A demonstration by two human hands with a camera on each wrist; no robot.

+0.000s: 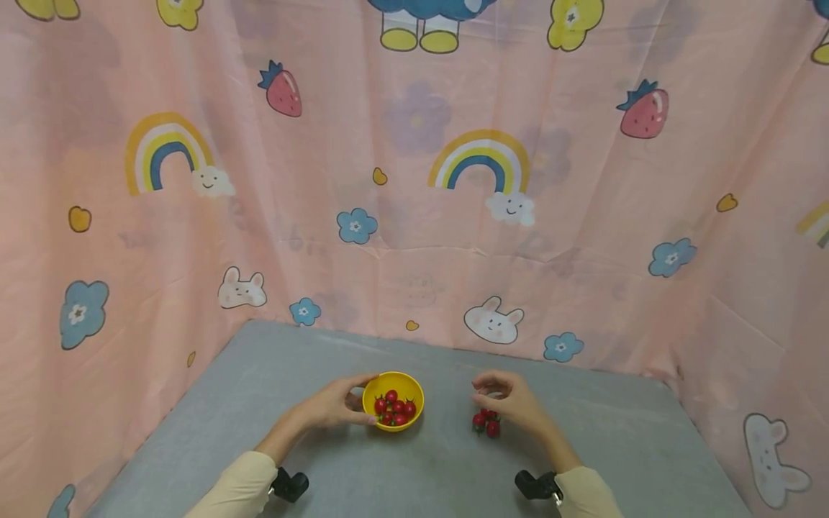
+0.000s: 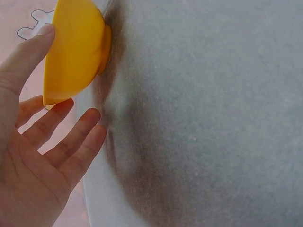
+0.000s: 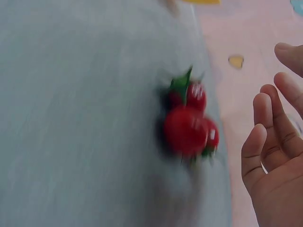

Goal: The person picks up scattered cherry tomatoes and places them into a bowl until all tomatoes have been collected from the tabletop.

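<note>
A yellow bowl with several red cherry tomatoes in it stands on the grey table, left of centre in the head view. My left hand holds the bowl at its left side, thumb on the near rim and fingers at the far side. The left wrist view shows the bowl's outer wall, with the other fingers spread apart below. To the right, a small cluster of cherry tomatoes with green tops lies on the table. My right hand hovers just over this cluster, fingers loosely bent around nothing.
The grey table carries the bowl and the loose tomatoes. Behind it and at both sides hangs a pink patterned curtain. Black wrist mounts show near both sleeves.
</note>
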